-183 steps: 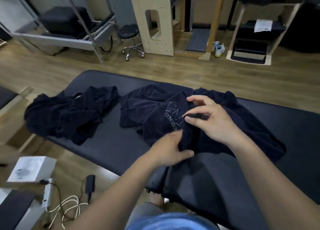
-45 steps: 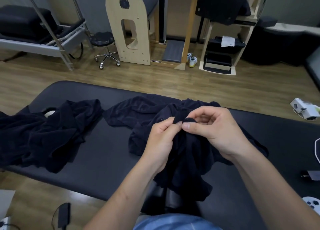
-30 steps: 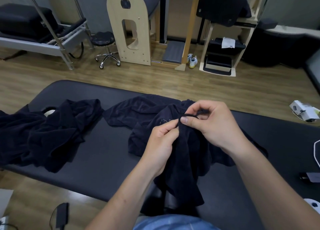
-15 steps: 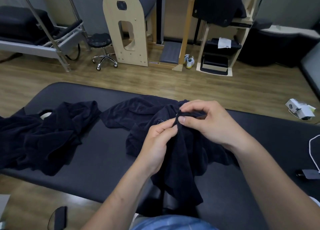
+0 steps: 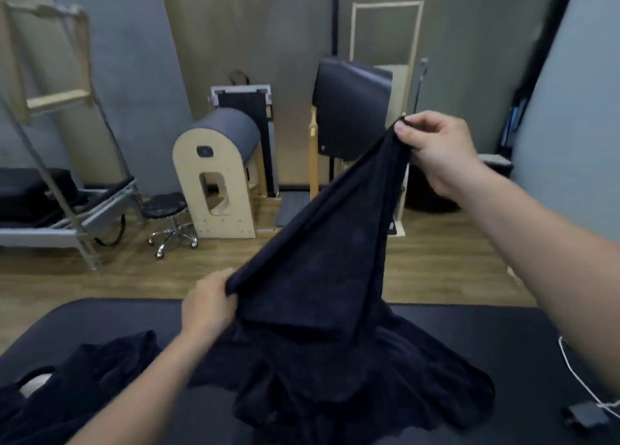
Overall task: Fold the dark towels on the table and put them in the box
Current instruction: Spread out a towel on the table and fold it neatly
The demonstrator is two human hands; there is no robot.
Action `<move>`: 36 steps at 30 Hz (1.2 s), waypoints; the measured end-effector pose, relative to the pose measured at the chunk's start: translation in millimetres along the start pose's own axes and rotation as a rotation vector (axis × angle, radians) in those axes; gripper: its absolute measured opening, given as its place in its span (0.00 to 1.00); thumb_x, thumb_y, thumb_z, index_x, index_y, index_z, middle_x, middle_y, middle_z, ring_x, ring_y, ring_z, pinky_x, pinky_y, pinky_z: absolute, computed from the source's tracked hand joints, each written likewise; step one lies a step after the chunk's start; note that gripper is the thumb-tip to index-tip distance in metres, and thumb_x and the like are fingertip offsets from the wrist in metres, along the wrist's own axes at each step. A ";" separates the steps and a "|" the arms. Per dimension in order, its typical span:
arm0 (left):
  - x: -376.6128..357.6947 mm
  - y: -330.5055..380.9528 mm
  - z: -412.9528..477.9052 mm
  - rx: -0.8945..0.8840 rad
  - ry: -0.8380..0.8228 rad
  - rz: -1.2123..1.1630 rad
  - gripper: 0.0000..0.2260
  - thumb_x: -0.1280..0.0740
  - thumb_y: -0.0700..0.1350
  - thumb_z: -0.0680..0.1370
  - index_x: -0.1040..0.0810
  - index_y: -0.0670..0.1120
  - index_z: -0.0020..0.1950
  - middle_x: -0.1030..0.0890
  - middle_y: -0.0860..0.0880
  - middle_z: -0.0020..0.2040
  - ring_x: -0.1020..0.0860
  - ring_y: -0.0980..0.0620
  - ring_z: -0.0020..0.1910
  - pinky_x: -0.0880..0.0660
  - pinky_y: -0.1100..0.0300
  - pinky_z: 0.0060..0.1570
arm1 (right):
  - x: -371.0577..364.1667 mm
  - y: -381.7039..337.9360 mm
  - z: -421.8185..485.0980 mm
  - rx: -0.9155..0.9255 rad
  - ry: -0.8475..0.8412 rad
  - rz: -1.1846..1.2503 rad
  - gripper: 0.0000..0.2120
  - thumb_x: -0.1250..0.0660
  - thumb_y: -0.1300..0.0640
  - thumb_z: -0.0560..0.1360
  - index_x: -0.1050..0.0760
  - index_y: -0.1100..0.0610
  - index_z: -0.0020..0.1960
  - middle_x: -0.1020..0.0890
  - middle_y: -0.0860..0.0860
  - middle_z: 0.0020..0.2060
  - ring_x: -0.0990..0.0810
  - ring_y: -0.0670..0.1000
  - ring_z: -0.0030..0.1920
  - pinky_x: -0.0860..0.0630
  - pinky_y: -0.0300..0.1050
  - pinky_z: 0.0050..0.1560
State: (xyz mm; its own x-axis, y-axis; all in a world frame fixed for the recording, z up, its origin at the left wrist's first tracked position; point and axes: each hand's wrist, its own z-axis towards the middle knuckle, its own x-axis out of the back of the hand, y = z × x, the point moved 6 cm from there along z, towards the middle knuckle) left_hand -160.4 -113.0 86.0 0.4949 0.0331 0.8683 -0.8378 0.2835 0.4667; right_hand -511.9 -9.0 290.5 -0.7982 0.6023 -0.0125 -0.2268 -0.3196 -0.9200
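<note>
Dark towel (image 5: 318, 277), lifted from the tabletop (image 5: 503, 337), with its lower part resting there in a heap. The right hand (image 5: 436, 152) pinches one corner high; the left hand (image 5: 208, 307) grips the same edge lower, near the tabletop. Half a second earlier both hands pinched the cloth side by side. They are now well apart with the edge taut between them, so spreading for the first fold appears under way. Count: two towels, the second towel (image 5: 84, 377) crumpled at left; two hands; no box in view.

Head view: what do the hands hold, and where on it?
One dark towel: right hand pinches its raised corner, left hand grips the top edge lower down.
</note>
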 end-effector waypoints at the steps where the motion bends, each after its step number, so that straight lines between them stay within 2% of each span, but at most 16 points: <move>1: 20.3 4.9 21.9 -0.004 0.046 -0.031 0.12 0.34 0.37 0.72 0.20 0.52 0.48 0.16 0.44 0.47 0.19 0.36 0.49 0.24 0.50 0.42 | 7.8 -16.5 16.6 0.036 0.025 -0.019 0.10 0.28 0.63 0.76 0.22 0.53 0.37 0.19 0.46 0.31 0.21 0.47 0.34 0.23 0.44 0.36; 4: 66.1 28.3 77.3 -0.003 0.064 -0.029 0.10 0.35 0.36 0.72 0.23 0.52 0.42 0.17 0.41 0.46 0.20 0.36 0.50 0.25 0.51 0.44 | 22.9 -35.9 51.4 0.116 0.069 -0.120 0.08 0.28 0.60 0.75 0.23 0.52 0.39 0.20 0.48 0.35 0.22 0.50 0.40 0.23 0.49 0.43; 8: 120.1 52.8 120.1 -0.103 0.093 0.231 0.06 0.36 0.38 0.73 0.27 0.49 0.42 0.20 0.40 0.48 0.21 0.34 0.52 0.23 0.47 0.49 | 54.5 -20.9 67.6 0.083 0.158 -0.246 0.08 0.29 0.60 0.77 0.23 0.53 0.40 0.22 0.48 0.36 0.25 0.49 0.40 0.26 0.48 0.43; 12: 229.7 100.8 158.9 -0.114 0.159 0.240 0.10 0.30 0.39 0.73 0.28 0.46 0.34 0.20 0.41 0.40 0.22 0.40 0.41 0.23 0.51 0.41 | 88.4 -35.7 88.6 0.117 0.260 -0.296 0.05 0.28 0.59 0.76 0.20 0.58 0.51 0.22 0.48 0.37 0.25 0.47 0.39 0.26 0.40 0.39; 16: 267.8 159.9 142.0 -0.144 -0.349 -0.439 0.10 0.35 0.32 0.79 0.24 0.46 0.43 0.25 0.46 0.36 0.31 0.51 0.32 0.35 0.61 0.29 | 110.8 -76.3 104.2 0.174 0.395 -0.463 0.06 0.36 0.54 0.81 0.25 0.57 0.50 0.23 0.53 0.42 0.26 0.53 0.45 0.33 0.45 0.40; 18: 251.3 165.3 124.3 -0.185 -0.487 -0.268 0.11 0.38 0.29 0.78 0.21 0.43 0.46 0.23 0.45 0.37 0.29 0.52 0.30 0.36 0.63 0.27 | 117.0 -82.3 103.0 0.174 0.394 -0.610 0.09 0.41 0.53 0.82 0.28 0.58 0.53 0.24 0.54 0.47 0.28 0.54 0.47 0.37 0.44 0.44; 19: 251.3 164.1 124.9 -0.208 -0.418 -0.059 0.11 0.38 0.29 0.77 0.20 0.42 0.46 0.24 0.45 0.35 0.30 0.51 0.28 0.37 0.62 0.26 | 117.8 -84.8 101.7 0.189 0.373 -0.661 0.09 0.41 0.53 0.83 0.28 0.57 0.54 0.24 0.54 0.47 0.29 0.54 0.48 0.37 0.44 0.45; 21: 288.8 171.7 136.8 -0.226 -0.048 0.175 0.09 0.37 0.32 0.75 0.21 0.42 0.40 0.26 0.43 0.32 0.32 0.48 0.28 0.37 0.61 0.26 | 114.7 -102.4 100.2 0.264 0.342 -0.701 0.08 0.40 0.53 0.82 0.27 0.57 0.53 0.24 0.53 0.46 0.27 0.53 0.48 0.36 0.43 0.45; 23: 356.6 197.0 142.8 -0.288 0.336 -0.021 0.10 0.36 0.32 0.75 0.27 0.43 0.36 0.27 0.42 0.32 0.32 0.47 0.27 0.33 0.62 0.26 | 112.7 -146.1 99.9 0.386 0.396 -0.575 0.06 0.40 0.54 0.83 0.28 0.56 0.53 0.25 0.53 0.46 0.28 0.51 0.47 0.34 0.40 0.40; 24: 387.3 208.9 142.0 -0.299 0.406 -0.231 0.12 0.35 0.33 0.77 0.28 0.44 0.36 0.27 0.42 0.33 0.30 0.46 0.26 0.31 0.63 0.24 | 114.1 -173.0 100.4 0.441 0.463 -0.482 0.06 0.41 0.54 0.83 0.29 0.56 0.54 0.26 0.53 0.46 0.29 0.50 0.46 0.33 0.35 0.36; 26: 417.0 232.7 140.0 -0.307 0.268 -0.622 0.10 0.37 0.36 0.81 0.27 0.47 0.42 0.25 0.44 0.37 0.24 0.53 0.23 0.29 0.67 0.20 | 119.7 -220.1 100.9 0.505 0.585 -0.308 0.05 0.44 0.54 0.84 0.32 0.54 0.55 0.27 0.50 0.43 0.31 0.46 0.41 0.33 0.30 0.35; 27: 410.7 239.0 138.2 -0.284 0.140 -0.647 0.10 0.39 0.34 0.82 0.25 0.47 0.46 0.24 0.45 0.39 0.24 0.57 0.23 0.29 0.68 0.20 | 119.7 -232.5 101.5 0.515 0.595 -0.268 0.04 0.44 0.54 0.84 0.34 0.54 0.54 0.29 0.47 0.40 0.32 0.44 0.38 0.34 0.29 0.33; 29: 385.5 230.6 138.3 -0.234 0.015 -0.361 0.13 0.42 0.30 0.80 0.23 0.45 0.51 0.24 0.45 0.37 0.25 0.58 0.22 0.31 0.68 0.18 | 116.3 -233.8 104.4 0.514 0.516 -0.354 0.03 0.44 0.54 0.84 0.34 0.54 0.54 0.28 0.47 0.40 0.31 0.45 0.39 0.35 0.33 0.33; 31: 384.2 212.7 143.7 -0.184 0.098 -0.191 0.12 0.41 0.29 0.80 0.24 0.43 0.46 0.25 0.44 0.35 0.27 0.58 0.18 0.34 0.69 0.16 | 112.9 -219.3 105.7 0.521 0.414 -0.549 0.03 0.41 0.55 0.83 0.31 0.54 0.53 0.25 0.52 0.44 0.29 0.50 0.45 0.37 0.40 0.41; 34: 421.4 207.4 147.1 -0.143 0.225 -0.541 0.15 0.43 0.29 0.81 0.27 0.46 0.41 0.27 0.44 0.36 0.27 0.60 0.17 0.32 0.71 0.16 | 112.7 -208.8 103.1 0.534 0.406 -0.555 0.05 0.39 0.54 0.83 0.29 0.55 0.52 0.24 0.52 0.46 0.28 0.51 0.47 0.39 0.40 0.43; 36: 426.0 217.3 144.9 -0.125 0.125 -0.965 0.16 0.44 0.31 0.83 0.25 0.47 0.42 0.25 0.44 0.41 0.22 0.58 0.27 0.25 0.69 0.23 | 111.6 -215.3 100.6 0.525 0.447 -0.494 0.08 0.40 0.53 0.83 0.28 0.58 0.56 0.25 0.52 0.48 0.28 0.51 0.48 0.40 0.37 0.40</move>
State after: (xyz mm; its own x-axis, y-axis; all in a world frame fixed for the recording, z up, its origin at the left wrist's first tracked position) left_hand -165.0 -176.2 581.7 0.9813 -0.1666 0.0960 -0.0339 0.3413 0.9393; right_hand -608.3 53.4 526.6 -0.2689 0.9592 0.0878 -0.8092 -0.1755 -0.5608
